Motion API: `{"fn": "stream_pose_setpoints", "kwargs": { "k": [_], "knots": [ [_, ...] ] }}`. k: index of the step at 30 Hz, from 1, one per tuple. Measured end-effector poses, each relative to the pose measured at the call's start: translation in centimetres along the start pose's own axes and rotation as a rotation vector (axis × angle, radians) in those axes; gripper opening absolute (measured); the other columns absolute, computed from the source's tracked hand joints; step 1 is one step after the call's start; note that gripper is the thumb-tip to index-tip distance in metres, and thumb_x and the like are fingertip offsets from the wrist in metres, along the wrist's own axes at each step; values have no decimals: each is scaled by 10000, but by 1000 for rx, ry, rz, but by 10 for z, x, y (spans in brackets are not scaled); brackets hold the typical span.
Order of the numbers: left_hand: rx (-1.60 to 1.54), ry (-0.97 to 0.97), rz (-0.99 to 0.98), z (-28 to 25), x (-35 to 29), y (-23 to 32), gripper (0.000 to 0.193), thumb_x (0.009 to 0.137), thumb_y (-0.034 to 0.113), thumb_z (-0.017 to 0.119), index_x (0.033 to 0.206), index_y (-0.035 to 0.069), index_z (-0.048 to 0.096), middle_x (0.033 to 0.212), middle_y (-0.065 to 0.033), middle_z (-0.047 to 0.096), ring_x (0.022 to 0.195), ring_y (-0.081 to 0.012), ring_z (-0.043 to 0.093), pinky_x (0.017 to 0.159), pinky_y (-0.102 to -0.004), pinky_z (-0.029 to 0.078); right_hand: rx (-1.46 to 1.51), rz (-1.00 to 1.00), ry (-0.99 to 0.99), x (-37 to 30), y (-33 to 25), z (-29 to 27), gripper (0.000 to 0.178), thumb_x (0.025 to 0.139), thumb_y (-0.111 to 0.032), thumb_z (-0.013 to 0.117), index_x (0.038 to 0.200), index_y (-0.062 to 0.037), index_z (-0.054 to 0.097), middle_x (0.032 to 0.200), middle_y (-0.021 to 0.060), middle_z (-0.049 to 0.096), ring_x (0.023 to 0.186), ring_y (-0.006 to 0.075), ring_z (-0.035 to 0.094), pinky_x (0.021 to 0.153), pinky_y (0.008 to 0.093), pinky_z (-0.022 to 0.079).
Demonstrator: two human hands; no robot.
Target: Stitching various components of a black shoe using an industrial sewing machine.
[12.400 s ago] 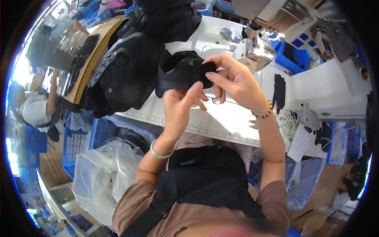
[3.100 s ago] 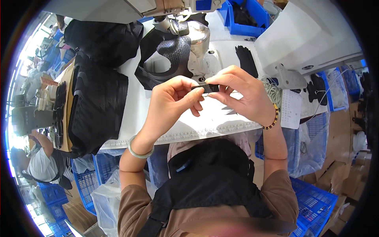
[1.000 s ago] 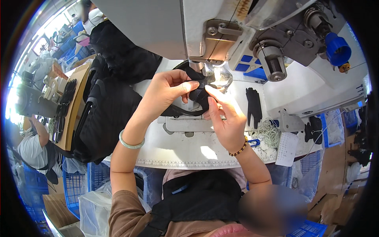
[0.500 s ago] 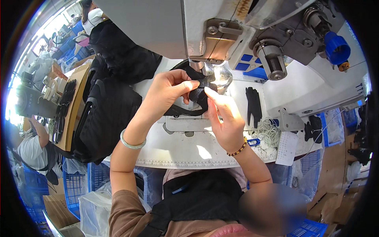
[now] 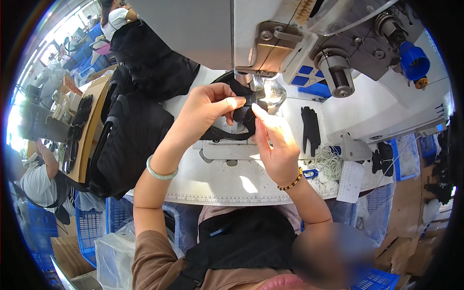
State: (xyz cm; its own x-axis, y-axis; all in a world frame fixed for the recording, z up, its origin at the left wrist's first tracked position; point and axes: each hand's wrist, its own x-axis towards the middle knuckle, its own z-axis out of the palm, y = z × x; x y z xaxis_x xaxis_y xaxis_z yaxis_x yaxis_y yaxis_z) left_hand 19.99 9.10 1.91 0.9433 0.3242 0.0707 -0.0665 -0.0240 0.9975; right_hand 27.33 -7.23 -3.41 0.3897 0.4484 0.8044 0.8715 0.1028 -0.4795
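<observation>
Sewing machine (image 5: 188, 29), top centre; black pile (image 5: 135, 135), left of frame, done or waiting cannot tell. Judged mid-step: piece placed at needle end, stitching unverifiable, hands not yet off. Left hand (image 5: 208, 108) pinches it; right hand (image 5: 278, 142) fingertips touch its edge, grip unclear. Black fabric piece (image 5: 243, 115), centre: curved, partly hidden, sheen on top.

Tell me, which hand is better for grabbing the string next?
Probably the right hand: the string lies on its side, nearer to it. It would have to leave the cloth first, though. The left hand is farther off, its thumb on the cloth.
</observation>
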Motion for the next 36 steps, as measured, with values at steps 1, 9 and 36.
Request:
{"fn": "stream_pose_setpoints", "kwargs": {
  "k": [1, 9, 36],
  "knots": [
    [-2, -1, 1, 0, 0, 0, 185, 827, 140, 644, 745, -10, 574, 672, -14, 543, 571, -83, 526, 561, -211, 417, 0, 0, -1, 0, 0, 0, 405, 784, 62, 614, 1172, -48, 572, 847, 119, 559, 691, 242, 586, 621, 312, 491],
    [-10, -17, -7, 0, 1, 2, 187, 827, 149, 647, 737, 1, 576, 661, -16, 542, 558, -87, 526, 556, -210, 423, -51, 24, -24, 2, -5, -3, 362, 799, 41, 610, 1151, -37, 580, 822, 114, 548, 652, 238, 578, 584, 314, 483],
    [-260, -17, -160, 2, 15, 10, 129, 826, 81, 586, 864, -41, 601, 696, -81, 601, 519, -118, 575, 449, -212, 459, -174, 63, -53, 20, -14, -11, 272, 811, -41, 616, 1081, -36, 578, 856, 142, 568, 616, 289, 609, 533, 343, 510]
  ]
}}
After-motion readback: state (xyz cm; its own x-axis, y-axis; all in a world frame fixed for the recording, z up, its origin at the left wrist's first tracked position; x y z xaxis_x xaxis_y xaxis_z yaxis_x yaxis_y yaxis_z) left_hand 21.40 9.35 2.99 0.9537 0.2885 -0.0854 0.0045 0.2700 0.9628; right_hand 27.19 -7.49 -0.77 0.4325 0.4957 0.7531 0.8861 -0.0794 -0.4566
